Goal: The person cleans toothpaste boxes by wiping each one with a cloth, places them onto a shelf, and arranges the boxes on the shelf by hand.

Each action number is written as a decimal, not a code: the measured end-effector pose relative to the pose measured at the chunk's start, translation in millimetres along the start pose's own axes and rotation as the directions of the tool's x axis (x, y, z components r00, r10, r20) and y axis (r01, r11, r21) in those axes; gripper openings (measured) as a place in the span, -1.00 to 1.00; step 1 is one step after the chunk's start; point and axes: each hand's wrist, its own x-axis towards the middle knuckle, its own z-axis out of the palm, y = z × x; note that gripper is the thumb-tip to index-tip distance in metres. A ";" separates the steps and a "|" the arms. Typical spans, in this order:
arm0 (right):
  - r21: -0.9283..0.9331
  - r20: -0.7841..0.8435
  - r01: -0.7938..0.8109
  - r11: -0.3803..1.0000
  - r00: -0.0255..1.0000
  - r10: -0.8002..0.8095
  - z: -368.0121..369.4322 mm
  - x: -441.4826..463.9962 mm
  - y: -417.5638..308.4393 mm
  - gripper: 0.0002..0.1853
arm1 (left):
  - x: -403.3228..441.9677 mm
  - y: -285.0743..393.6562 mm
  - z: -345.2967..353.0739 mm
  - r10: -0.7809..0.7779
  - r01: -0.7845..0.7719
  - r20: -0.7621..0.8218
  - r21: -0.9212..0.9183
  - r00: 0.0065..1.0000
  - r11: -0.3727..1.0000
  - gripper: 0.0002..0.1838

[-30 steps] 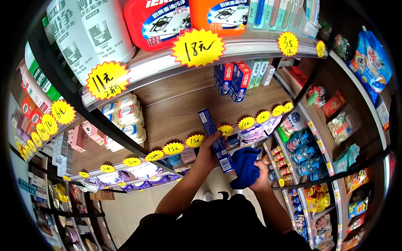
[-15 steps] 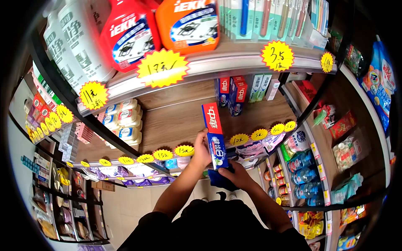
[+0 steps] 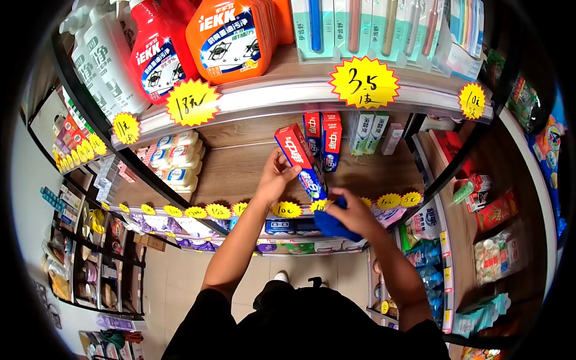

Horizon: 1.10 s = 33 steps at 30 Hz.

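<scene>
My left hand [image 3: 276, 179] is closed round a long red and blue toothpaste box [image 3: 295, 151], tilted above the middle shelf. In my right hand [image 3: 355, 213] is a bunched blue cloth [image 3: 336, 225], close to the lower end of the box; whether cloth and box touch I cannot tell. Just behind the held box, similar red and blue toothpaste boxes [image 3: 331, 141] stand on the shelf [image 3: 240, 169]. Pale green and white boxes [image 3: 367, 133] are to their right.
Overhead, the upper shelf edge [image 3: 264, 99] carries spray bottles [image 3: 231, 42] and packaged toothbrushes [image 3: 354, 30]. White soap packs [image 3: 179, 157] are stacked at left. Yellow price tags [image 3: 287, 209] line the middle shelf's front edge. Side shelves [image 3: 459, 240] stand at right.
The toothpaste box has moved forward toward the shelf and tilts more to the left. My right hand and the cloth have risen and shifted right, with more of the cloth showing.
</scene>
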 end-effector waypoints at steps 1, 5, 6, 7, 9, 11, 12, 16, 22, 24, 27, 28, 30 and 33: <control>-0.054 -0.019 -0.017 0.998 1.000 0.016 -15.8 8.4 -4.0 -0.38 | 10.1 -7.8 -4.6 0.086 -0.085 0.001 0.149 0.996 0.985 -0.46; -0.122 0.003 0.008 0.993 1.000 -0.008 -58.0 46.9 -21.2 -0.42 | 44.0 -40.1 -18.5 0.219 -0.201 -0.010 0.356 0.976 0.913 -0.47; -0.156 -0.025 0.047 0.987 0.998 -0.051 -58.3 60.9 -11.1 -0.39 | 52.0 -48.1 -22.8 0.233 -0.214 -0.006 0.374 0.972 0.903 -0.45; -0.242 -0.032 0.021 0.970 0.999 -0.029 -59.3 75.9 -3.7 -0.36 | 59.7 -55.3 -27.6 0.218 -0.201 -0.007 0.367 0.976 0.909 -0.46; -0.326 -0.044 -0.004 0.945 0.999 -0.011 -57.2 99.2 3.2 -0.32 | 70.3 -66.7 -32.2 0.245 -0.213 -0.019 0.436 0.969 0.874 -0.46; -0.521 -0.063 -0.083 0.849 0.996 0.059 -53.1 117.5 3.6 -0.26 | 78.5 -75.7 -30.7 0.287 -0.240 -0.037 0.453 0.957 0.859 -0.46; -0.522 -0.064 -0.082 0.849 0.996 0.057 -52.4 124.7 2.5 -0.26 | 83.8 -81.6 -30.9 0.289 -0.242 -0.036 0.453 0.957 0.858 -0.46; -0.585 0.053 -0.112 0.803 0.983 0.176 -42.1 144.9 4.4 -0.15 | 98.4 -96.8 -27.6 0.346 -0.240 -0.095 0.550 0.933 0.800 -0.43; -0.588 0.077 -0.080 0.805 0.985 0.154 -22.9 167.5 36.7 -0.43 | 103.2 -88.8 -13.9 0.320 -0.229 -0.092 0.518 0.943 0.824 -0.39; -0.579 0.043 -0.106 0.809 0.986 0.160 -19.0 171.7 41.6 -0.47 | 107.0 -92.2 -15.2 0.305 -0.231 -0.079 0.485 0.949 0.844 -0.38; -0.514 0.067 -0.126 0.849 0.980 0.186 -19.4 172.4 42.4 -0.54 | 105.0 -88.9 -11.9 0.316 -0.218 -0.113 0.508 0.942 0.833 -0.38; -0.512 0.067 -0.127 0.849 0.980 0.187 -18.8 174.5 48.2 -0.54 | 102.8 -86.2 -9.4 0.356 -0.251 -0.097 0.541 0.929 0.802 -0.37; -0.411 0.074 -0.064 0.909 0.992 0.103 -16.9 179.5 63.1 -0.59 | 100.6 -85.2 -7.8 0.393 -0.280 -0.080 0.574 0.916 0.770 -0.36; -0.369 0.105 -0.083 0.926 0.986 0.131 -16.5 185.4 72.6 -0.58 | 101.8 -90.3 -12.8 0.491 -0.356 -0.016 0.670 0.871 0.652 -0.31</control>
